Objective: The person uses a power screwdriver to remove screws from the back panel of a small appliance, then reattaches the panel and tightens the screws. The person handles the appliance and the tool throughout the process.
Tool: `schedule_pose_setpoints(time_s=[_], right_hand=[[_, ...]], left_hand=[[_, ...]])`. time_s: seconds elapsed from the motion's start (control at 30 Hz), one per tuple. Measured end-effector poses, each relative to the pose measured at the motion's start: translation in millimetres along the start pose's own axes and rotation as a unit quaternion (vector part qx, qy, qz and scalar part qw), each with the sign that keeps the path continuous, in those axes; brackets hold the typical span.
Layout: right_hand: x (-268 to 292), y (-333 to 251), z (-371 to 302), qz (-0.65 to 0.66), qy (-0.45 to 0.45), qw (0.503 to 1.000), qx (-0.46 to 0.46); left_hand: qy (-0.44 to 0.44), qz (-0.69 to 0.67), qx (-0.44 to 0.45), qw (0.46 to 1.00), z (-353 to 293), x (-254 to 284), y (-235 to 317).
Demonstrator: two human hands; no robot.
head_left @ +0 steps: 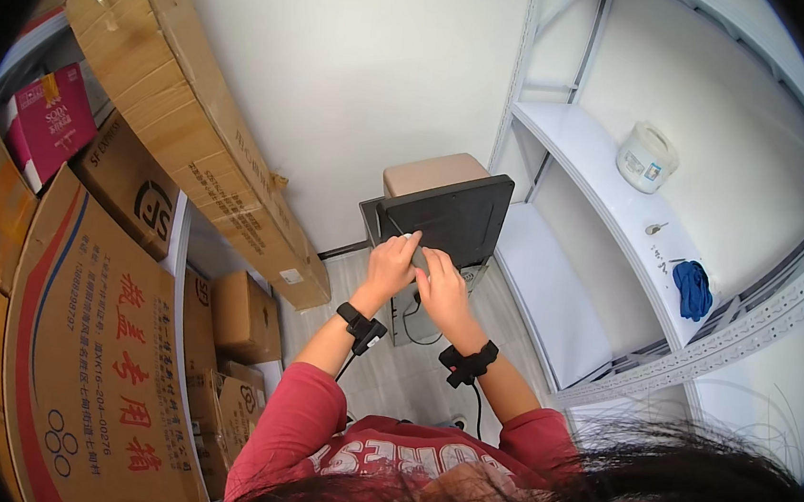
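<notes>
While both bare forearms reached forward from the lower edge of the view, the dark flat panel [470,211] stood tilted directly ahead of the hands. The left grip [391,266] overlapped its near left part, the fingertips drawn together; whether they pinched anything or touched the panel could not be told. The right grip [442,294] was just beside it, near the panel's lower edge, with fingers bent toward the left fingertips; the view did not show whether it held something. A beige box-like object [435,172] showed behind the panel, and a black cable [407,331] curved below the hands, above the pale floor [368,368]. To the right, well apart from both hands, a shelf [567,134] carried a white round container [647,158] and a blue bundle [692,291]. A tall cardboard box [204,129] leaned on the left, beside other stacked cartons [107,340].
</notes>
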State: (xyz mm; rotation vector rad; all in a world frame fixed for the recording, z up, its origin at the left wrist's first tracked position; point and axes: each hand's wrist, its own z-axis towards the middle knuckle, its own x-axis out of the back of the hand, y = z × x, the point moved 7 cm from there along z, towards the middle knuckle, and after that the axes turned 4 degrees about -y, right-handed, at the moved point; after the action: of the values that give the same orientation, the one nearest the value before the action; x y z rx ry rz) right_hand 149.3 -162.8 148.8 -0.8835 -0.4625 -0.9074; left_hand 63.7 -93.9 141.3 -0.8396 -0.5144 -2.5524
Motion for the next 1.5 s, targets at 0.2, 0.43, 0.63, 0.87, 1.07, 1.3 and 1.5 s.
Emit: schedule_pose_setpoints(time_s=[0.2,0.43,0.63,0.87,1.07,1.3,1.5], right_hand=[[12,-14,0,0.005,0.062,0.998,0.018],[-9,12,-7,0.089,-0.034,0.987,-0.128],[4,-4,-6,-0.005,0.006,1.000,0.002],[-5,5,-7,0.056,-0.037,0.993,-0.100],[1,2,-9,-0.003,0.022,1.000,-0.007],[-10,9,-9,0.087,-0.035,0.987,-0.129],[-8,18,-15,0.014,0.004,0.999,-0.046]], left_hand=[[-0.005,0.011,-0.020,1.000,-4,2,-2],[0.005,0.011,-0.012,1.000,-4,-3,5],[-0.027,0.033,-0.017,0.999,-8,-9,1],[-0.032,0.048,0.000,0.998,-12,-13,2],[-0.010,0.054,-0.019,0.998,-11,-11,5],[-0.037,0.049,0.001,0.998,-15,-12,2],[-0.058,0.021,-0.034,0.998,-15,-13,11]])
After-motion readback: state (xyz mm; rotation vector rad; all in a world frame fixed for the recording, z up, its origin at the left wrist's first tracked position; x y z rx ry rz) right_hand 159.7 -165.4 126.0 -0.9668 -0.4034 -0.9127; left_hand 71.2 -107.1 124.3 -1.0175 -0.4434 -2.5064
